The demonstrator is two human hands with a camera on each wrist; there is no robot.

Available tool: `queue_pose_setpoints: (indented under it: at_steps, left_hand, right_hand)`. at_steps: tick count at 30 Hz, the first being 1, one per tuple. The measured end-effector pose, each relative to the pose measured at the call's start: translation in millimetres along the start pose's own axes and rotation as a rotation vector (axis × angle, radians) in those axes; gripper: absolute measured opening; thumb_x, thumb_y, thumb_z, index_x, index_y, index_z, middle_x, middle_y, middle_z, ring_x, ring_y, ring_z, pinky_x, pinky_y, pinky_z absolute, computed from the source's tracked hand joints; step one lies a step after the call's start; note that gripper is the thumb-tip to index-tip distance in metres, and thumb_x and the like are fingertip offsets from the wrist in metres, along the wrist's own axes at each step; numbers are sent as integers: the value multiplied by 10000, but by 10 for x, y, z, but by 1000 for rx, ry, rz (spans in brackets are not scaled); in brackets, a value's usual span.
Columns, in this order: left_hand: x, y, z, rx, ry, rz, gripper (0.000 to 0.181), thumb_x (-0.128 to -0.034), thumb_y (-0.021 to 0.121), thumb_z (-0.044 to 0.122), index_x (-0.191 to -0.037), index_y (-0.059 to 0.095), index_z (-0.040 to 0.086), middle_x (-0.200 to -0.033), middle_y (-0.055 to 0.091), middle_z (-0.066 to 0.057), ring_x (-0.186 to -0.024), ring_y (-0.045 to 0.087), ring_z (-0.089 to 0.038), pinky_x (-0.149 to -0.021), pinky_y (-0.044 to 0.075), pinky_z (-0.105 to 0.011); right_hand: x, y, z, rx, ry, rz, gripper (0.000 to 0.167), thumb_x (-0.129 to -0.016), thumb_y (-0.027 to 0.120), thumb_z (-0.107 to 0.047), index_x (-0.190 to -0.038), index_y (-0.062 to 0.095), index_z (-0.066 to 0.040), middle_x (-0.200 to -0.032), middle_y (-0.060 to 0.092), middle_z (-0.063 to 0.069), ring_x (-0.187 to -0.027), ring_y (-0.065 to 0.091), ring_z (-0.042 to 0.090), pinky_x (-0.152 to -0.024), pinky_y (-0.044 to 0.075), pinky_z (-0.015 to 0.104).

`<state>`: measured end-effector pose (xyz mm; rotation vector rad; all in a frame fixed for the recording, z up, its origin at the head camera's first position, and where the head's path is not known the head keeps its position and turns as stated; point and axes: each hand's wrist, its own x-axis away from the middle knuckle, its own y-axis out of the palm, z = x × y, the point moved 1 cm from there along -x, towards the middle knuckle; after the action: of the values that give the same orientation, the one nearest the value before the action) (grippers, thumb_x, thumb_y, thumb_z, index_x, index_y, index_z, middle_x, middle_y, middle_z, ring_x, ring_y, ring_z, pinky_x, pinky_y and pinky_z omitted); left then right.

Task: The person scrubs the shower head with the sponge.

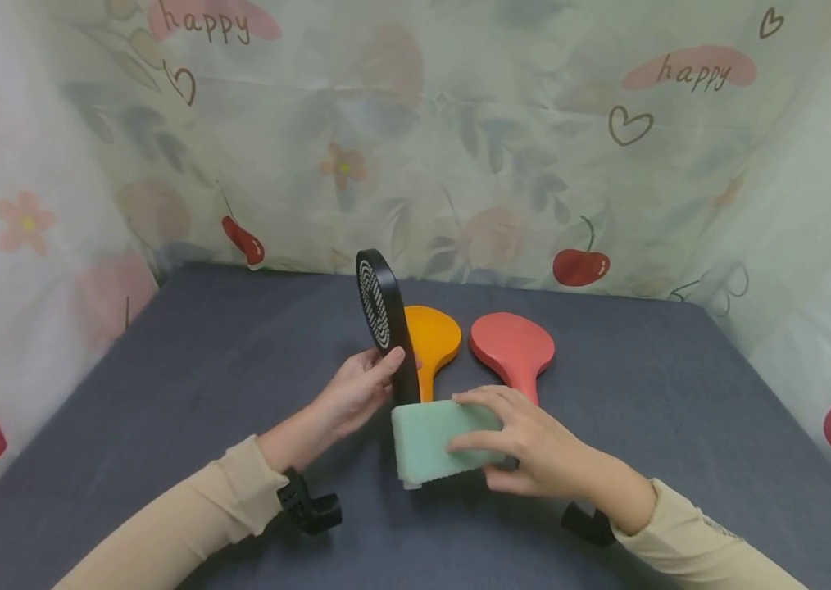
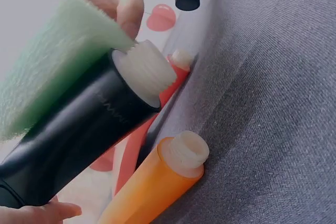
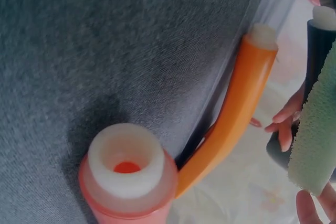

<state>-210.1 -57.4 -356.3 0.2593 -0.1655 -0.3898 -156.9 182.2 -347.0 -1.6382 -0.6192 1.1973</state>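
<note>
A black shower head stands tilted in my left hand, the thumb and fingers gripping its handle. Its white threaded end shows in the left wrist view. Against the handle's lower part lies a pale green sponge, which my right hand holds with fingers spread over its face and thumb below. In the right wrist view the sponge runs alongside the black handle.
Behind the hands, an orange shower head and a red one lie side by side on the dark grey tabletop. A printed curtain hangs around the back and sides.
</note>
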Motion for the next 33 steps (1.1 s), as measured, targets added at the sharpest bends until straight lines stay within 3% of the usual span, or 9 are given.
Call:
queue_pose_setpoints:
  at_steps: [4, 6, 9, 13, 18, 23, 26, 30, 33]
  left_hand:
    - [1, -24, -21, -6, -10, -26, 547, -974, 447, 360, -1326, 352, -49, -1068, 601, 14, -998, 553, -88, -958, 434, -268]
    - [0, -28, -36, -11, -16, -37, 585, -963, 449, 394, -1321, 387, -64, -1071, 614, 17, -1043, 557, -111, -989, 436, -285]
    - [7, -26, -56, -22, -30, -74, 643, -953, 441, 428, -1350, 386, -75, -1214, 586, -108, -1140, 522, -166, -1086, 373, -364]
    - [23, -15, -82, -23, -58, -128, 778, -946, 426, 465, -1427, 191, -99, -1420, 360, -241, -1235, 423, -235, -1148, 264, -453]
    - [20, -7, -106, -1, -46, -185, 776, -975, 371, 431, -1451, 49, -90, -1497, 227, -255, -1342, 322, -324, -1134, 267, -481]
    - [25, -14, -112, 16, -36, -157, 691, -996, 339, 385, -1457, 99, -71, -1500, 241, -241, -1331, 357, -300, -1034, 414, -331]
    - [28, -7, -122, 23, -43, -115, 609, -1008, 342, 331, -1437, 186, -72, -1420, 371, -205, -1217, 471, -204, -909, 473, -234]
    - [35, 24, -110, 45, -29, -73, 533, -1006, 372, 300, -1376, 301, -77, -1194, 517, -78, -1041, 546, -96, -824, 491, -204]
    - [42, 41, -92, 34, -19, -62, 512, -1007, 375, 297, -1353, 333, -78, -1170, 521, -53, -1040, 543, -80, -836, 489, -204]
  right_hand:
    - [-7, 18, 39, 1, 1, 29, 478, -664, 702, -116, -1098, 625, -299, -1336, 470, 97, -1190, 446, 209, -915, 466, 405]
    - [-12, 22, 56, -6, -3, 46, 468, -670, 687, -114, -1099, 627, -292, -1332, 472, 108, -1189, 450, 215, -915, 461, 404]
    - [-18, 24, 91, -16, 7, 69, 465, -682, 677, -119, -1113, 630, -286, -1327, 474, 125, -1182, 457, 229, -903, 463, 405]
    - [-25, 20, 150, -3, 46, 107, 458, -676, 700, -129, -1108, 638, -269, -1313, 478, 149, -1157, 474, 257, -879, 469, 423]
    - [-47, 3, 214, 17, 97, 164, 459, -645, 726, -109, -1083, 656, -224, -1285, 483, 166, -1142, 475, 269, -842, 477, 417]
    - [-80, -17, 255, 26, 148, 195, 474, -651, 731, -104, -1103, 649, -219, -1286, 485, 152, -1129, 478, 259, -863, 472, 450]
    - [-95, -17, 262, 25, 158, 205, 464, -661, 722, -105, -1106, 651, -217, -1287, 491, 154, -1128, 482, 262, -880, 447, 464]
    - [-109, -16, 250, 29, 139, 212, 430, -697, 689, -133, -1117, 649, -219, -1290, 487, 165, -1136, 480, 271, -880, 442, 461]
    - [-111, -14, 222, 40, 107, 208, 418, -713, 663, -151, -1123, 646, -230, -1282, 486, 175, -1136, 480, 278, -845, 446, 446]
